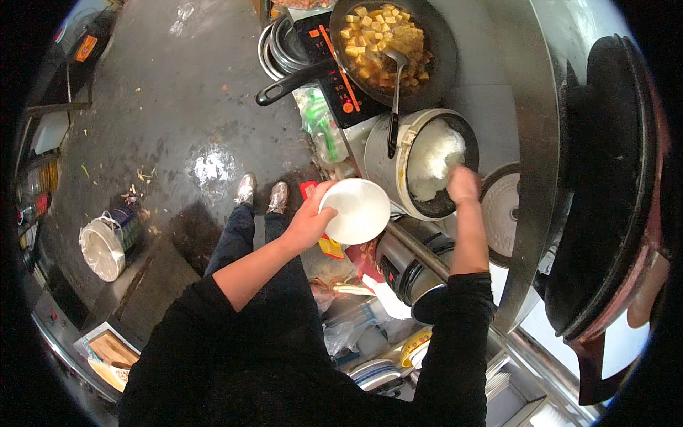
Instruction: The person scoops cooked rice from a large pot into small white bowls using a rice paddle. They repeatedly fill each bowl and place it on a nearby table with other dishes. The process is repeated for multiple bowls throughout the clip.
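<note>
My left hand [312, 216] holds an empty white bowl [357, 211] by its rim, thumb inside, to the left of the rice cooker [387, 152]. My right hand [463, 184] is at the cooker's open mouth, its fingers closed around something too blurred to name; the far end reaches the white rice [435, 155] in the dark inner pot. Above the cooker, a wok [445, 53] on an induction hob [333, 101] holds tofu cubes in brown sauce [373, 40]. A metal ladle [396, 96] rests in the wok, its black handle reaching over the cooker.
A round perforated lid [501, 213] lies right of the cooker. Stacked metal basins [285, 48] stand beside the hob, near the wok's handle [293, 82]. Below are a steel rail [416, 248] and stacked plates [376, 373]. A lined bin [104, 253] stands on the floor at left.
</note>
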Tool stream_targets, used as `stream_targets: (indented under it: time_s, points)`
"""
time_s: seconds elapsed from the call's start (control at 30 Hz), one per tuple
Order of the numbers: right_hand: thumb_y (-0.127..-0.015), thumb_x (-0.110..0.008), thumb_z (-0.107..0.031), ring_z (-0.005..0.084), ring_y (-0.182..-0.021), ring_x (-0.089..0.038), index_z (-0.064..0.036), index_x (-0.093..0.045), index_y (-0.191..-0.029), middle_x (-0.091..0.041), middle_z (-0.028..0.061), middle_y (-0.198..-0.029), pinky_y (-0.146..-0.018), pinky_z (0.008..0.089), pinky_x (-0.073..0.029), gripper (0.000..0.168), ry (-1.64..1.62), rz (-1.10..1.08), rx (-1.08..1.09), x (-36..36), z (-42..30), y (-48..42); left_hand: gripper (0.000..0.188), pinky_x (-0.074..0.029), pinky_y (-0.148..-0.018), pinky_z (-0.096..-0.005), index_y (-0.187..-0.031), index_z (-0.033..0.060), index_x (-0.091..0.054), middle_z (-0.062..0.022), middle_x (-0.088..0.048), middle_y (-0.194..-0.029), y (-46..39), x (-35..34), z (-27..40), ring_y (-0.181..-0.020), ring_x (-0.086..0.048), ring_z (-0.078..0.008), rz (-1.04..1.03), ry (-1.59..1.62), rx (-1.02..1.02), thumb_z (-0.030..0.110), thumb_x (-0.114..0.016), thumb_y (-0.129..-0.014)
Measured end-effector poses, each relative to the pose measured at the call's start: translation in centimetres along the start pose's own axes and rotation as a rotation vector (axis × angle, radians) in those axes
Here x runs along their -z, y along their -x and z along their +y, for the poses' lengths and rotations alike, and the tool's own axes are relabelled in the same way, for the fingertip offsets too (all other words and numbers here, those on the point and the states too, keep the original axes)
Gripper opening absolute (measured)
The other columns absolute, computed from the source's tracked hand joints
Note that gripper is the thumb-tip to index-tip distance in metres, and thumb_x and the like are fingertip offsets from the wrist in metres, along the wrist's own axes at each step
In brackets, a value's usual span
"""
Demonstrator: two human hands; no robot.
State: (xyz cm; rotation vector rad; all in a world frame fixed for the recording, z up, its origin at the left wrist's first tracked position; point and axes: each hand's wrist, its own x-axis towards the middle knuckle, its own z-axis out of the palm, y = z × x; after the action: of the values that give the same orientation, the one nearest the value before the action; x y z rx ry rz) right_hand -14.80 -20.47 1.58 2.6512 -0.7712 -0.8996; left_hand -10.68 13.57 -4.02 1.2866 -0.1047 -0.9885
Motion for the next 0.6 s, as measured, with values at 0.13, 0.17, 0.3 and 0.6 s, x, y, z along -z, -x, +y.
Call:
stream_targets:
  time_s: [0.13,0.17,0.3,0.6]
  points:
    - [-0.074,-0.053,-0.017,0.0350,-0.074,-0.058,-0.008,-0.064,-0.077,-0.060,0.0180,-0.080,-0.066,0.0424,-0.047,0.014,-0.114,0.081,0.129,-0.1,-0.5,1.7,0.046,-0.037,-0.087,-0.0308,-0.121,0.0043,-0.034,-0.0149,-0.050,-0.106,-1.4,-1.4,0.2,-0.099,-0.049,-0.0223,-0.038,0.001,0.055,0.009,-0.043,-0.076]
    - [-0.075,-0.052,-0.016,0.0347,-0.073,-0.058,-0.008,-0.064,-0.077,-0.060,0.0177,-0.079,-0.066,0.0425,-0.047,0.014,-0.109,0.106,0.186,-0.3,-0.7,2.3,0.046,-0.037,-0.086,-0.0308,-0.121,0.0042,-0.034,-0.0152,-0.050,-0.106,-1.8,-1.7,-0.2,-0.099,-0.049,-0.0223,-0.048,-0.013,0.062,0.010,-0.043,-0.076]
    - [-0.074,-0.047,-0.011,0.0330,-0.072,-0.059,-0.009,-0.061,-0.076,-0.060,0.0149,-0.077,-0.063,0.0413,-0.047,0.014,0.042,0.110,0.163,-0.3,-2.6,5.7,0.048,-0.037,-0.087,-0.0315,-0.121,0.0037,-0.034,-0.0157,-0.052,-0.105,-2.4,-2.4,-1.4,-0.099,-0.050,-0.0232,-0.052,-0.013,0.039,0.010,-0.044,-0.075]
    - [-0.073,-0.052,-0.012,0.0303,-0.074,-0.062,-0.007,-0.062,-0.082,-0.063,0.0130,-0.081,-0.064,0.0400,-0.049,0.015,-0.014,0.142,-0.080,2.6,-1.8,7.2,0.050,-0.033,-0.092,-0.0296,-0.122,0.0027,-0.034,-0.0116,-0.048,-0.111,-0.4,-1.5,-0.8,-0.106,-0.045,-0.0197,-0.024,0.100,0.167,0.006,-0.044,-0.073]
